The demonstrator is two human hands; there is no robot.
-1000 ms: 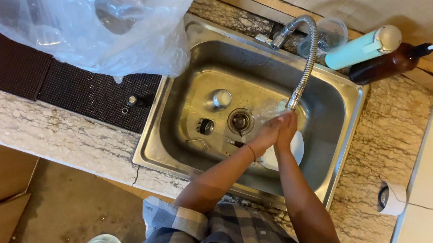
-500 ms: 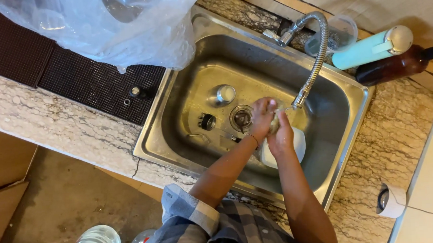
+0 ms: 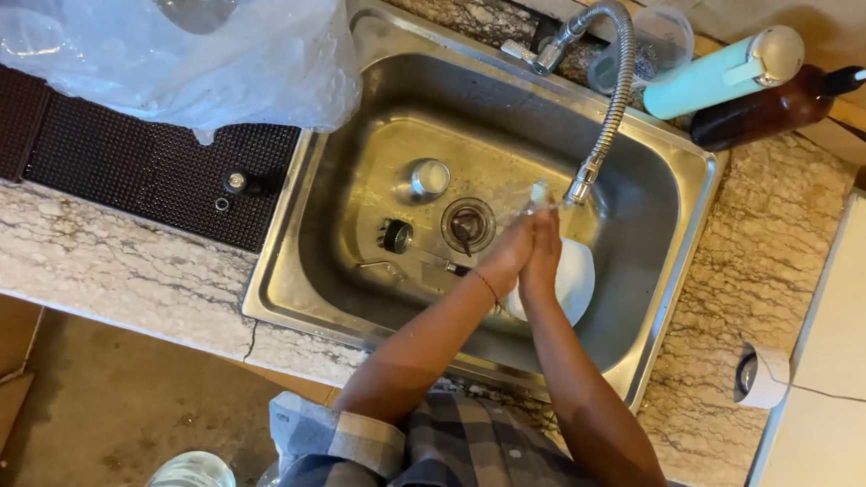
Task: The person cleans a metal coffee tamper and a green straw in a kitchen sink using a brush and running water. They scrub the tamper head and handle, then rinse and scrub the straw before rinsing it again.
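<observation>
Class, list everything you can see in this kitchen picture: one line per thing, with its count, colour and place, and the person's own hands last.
sink: 1, steel, set in the counter
counter: 1, veined beige stone, around the sink
faucet: 1, silver flexible hose, arching over the sink
plate: 1, white, in the sink under the hands
drain: 1, round, metal, middle of the sink floor
mat: 1, dark brown, left of the sink
plastic bag: 1, clear, top left over the mat
cup: 1, clear, behind the faucet
bottle: 1, light teal, right of the cup
pump bottle: 1, brown, beside the teal one
left hand: pressed against the right, below the spout
right hand: pressed against the left
</observation>
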